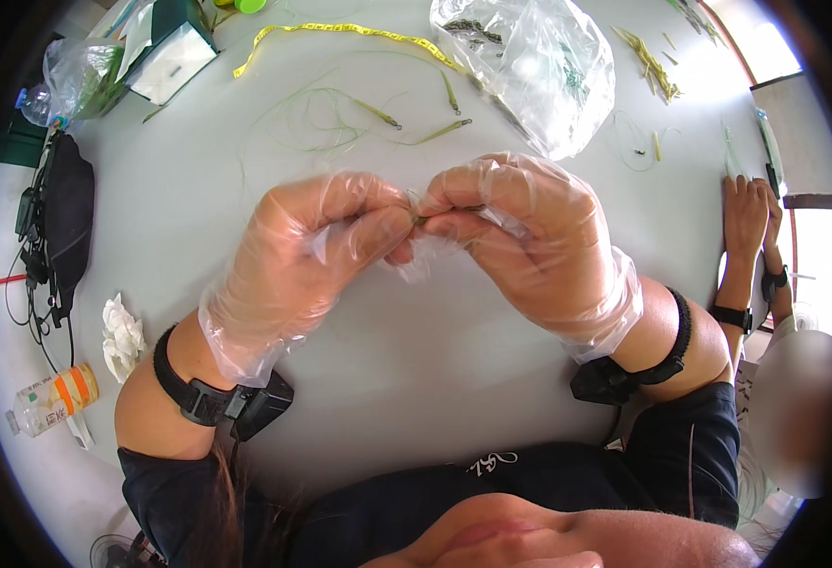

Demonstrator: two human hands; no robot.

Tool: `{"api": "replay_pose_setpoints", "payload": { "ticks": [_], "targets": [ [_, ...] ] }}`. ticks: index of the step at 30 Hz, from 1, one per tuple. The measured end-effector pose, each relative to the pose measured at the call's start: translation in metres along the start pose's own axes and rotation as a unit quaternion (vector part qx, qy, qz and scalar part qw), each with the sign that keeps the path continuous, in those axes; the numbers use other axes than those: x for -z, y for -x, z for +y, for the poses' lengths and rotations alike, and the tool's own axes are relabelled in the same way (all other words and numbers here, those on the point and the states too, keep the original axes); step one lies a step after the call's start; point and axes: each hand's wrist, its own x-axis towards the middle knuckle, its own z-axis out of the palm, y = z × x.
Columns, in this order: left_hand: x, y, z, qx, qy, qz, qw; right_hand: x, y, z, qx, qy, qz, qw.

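My left hand (317, 241) and my right hand (530, 227), both in thin clear plastic gloves, meet at the fingertips over the table. Thumb and forefinger of each are pinched on a small olive-green piece (421, 221), mostly hidden by the fingers; its exact kind cannot be made out. Just beyond lie three slim olive-green pieces, one of them (444, 131) on the right, each with a small metal ring at its tip. Loose thin green line (288, 104) curls across the table beside them.
A yellow tape measure (340, 33) and a clear plastic bag (539, 76) of small dark pieces lie at the back. Dry yellowish strips (653, 66) are far right, near another person's hands (749, 208). Left are a black pouch (66, 222), crumpled tissue (123, 336) and a bottle (52, 399).
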Motion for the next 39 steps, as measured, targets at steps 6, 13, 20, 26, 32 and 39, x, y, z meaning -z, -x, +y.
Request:
{"api": "replay_pose_setpoints", "payload": {
  "ticks": [6, 13, 20, 26, 32, 39],
  "targets": [
    [-0.002, 0.002, 0.003, 0.011, -0.013, 0.019, 1.0, -0.002, 0.001, -0.004, 0.015, 0.046, 0.014, 0.999],
    [-0.004, 0.002, 0.002, -0.006, 0.004, 0.012, 1.0, -0.001, 0.0, -0.005, 0.025, 0.064, 0.017, 0.997],
    [0.0, 0.0, 0.004, 0.024, 0.035, 0.022, 0.999, -0.006, 0.001, 0.003, -0.009, -0.02, 0.043, 0.999],
    [0.001, 0.001, 0.003, 0.03, 0.035, 0.001, 0.999, -0.005, 0.001, 0.005, -0.003, 0.01, 0.036, 0.999],
    [0.0, 0.0, 0.006, 0.042, 0.023, 0.003, 0.999, 0.003, -0.002, 0.0, 0.057, 0.076, 0.005, 0.995],
    [-0.002, 0.001, 0.006, 0.036, 0.021, -0.002, 0.999, -0.004, 0.002, 0.005, 0.051, 0.063, 0.027, 0.996]
  ]
}}
